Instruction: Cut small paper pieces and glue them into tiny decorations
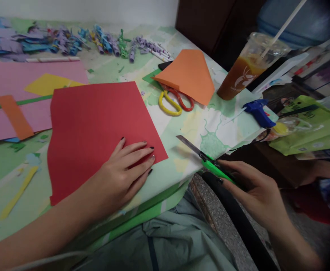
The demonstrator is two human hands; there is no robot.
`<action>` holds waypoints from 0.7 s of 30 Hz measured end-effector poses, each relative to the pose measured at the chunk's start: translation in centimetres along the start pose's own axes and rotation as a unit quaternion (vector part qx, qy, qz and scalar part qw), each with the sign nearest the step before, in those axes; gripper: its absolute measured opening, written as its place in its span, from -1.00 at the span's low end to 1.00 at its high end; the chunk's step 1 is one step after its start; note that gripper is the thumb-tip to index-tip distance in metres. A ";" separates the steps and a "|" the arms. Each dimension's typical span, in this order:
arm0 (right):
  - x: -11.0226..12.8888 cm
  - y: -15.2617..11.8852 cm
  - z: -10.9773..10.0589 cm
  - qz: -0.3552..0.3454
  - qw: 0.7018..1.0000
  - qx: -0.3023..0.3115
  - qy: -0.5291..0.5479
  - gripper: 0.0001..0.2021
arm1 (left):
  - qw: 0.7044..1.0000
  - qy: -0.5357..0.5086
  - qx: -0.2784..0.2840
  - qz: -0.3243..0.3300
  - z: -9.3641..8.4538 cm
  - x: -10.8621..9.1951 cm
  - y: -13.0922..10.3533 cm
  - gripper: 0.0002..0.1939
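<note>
A sheet of red paper (94,124) lies on the patterned tablecloth (165,184). My left hand (125,173) rests palm down on its lower right part, with the fingers slightly spread. Past the table's right front edge, my right hand (252,184) grips a green utility knife (216,168). The knife's blade points up and left, over the table corner and to the right of the red sheet, not touching it.
Scissors (170,103) with yellow and red handles lie partly under orange paper (194,77). A cup of brown drink (244,71) and a blue glue gun (259,113) stand or lie at the right. Curled paper pieces (111,43) line the back; pink paper (40,113) is at left.
</note>
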State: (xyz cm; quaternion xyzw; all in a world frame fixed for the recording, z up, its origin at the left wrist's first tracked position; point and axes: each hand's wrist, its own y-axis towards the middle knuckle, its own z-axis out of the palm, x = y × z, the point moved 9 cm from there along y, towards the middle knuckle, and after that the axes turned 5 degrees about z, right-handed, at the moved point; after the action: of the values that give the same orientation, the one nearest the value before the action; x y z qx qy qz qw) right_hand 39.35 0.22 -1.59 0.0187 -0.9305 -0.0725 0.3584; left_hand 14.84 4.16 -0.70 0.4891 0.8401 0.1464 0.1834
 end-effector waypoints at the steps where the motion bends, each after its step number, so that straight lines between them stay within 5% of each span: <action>1: 0.6 0.4 -0.4 -0.019 0.999 -0.017 -0.026 -0.70 | 1.000 0.003 -0.002 0.004 0.0 -0.1 0.0 -0.73; 6: 3.4 3.0 -1.0 -0.131 0.974 -0.092 -0.159 -0.74 | 0.999 0.026 -0.039 0.028 -0.9 -0.6 0.2 -0.76; 11: 4.1 5.7 0.8 -0.173 0.957 -0.085 -0.215 -0.76 | 0.997 0.041 -0.029 0.064 -1.2 -1.2 0.4 -0.76; 17: 6.6 5.0 2.9 -0.200 0.942 -0.095 -0.254 -0.73 | 0.999 0.007 -0.002 0.035 -1.0 -0.6 0.6 -0.76; 21: 10.2 3.0 6.6 -0.320 0.929 0.047 -0.178 -0.68 | 1.000 -0.010 -0.004 0.025 -0.9 -0.2 0.4 -0.75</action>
State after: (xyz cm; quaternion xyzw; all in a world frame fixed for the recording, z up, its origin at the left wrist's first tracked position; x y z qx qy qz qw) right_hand 27.42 3.06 0.79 0.3187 -0.9262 -0.1418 0.1432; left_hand 14.83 4.07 0.25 0.5108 0.8251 0.1494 0.1894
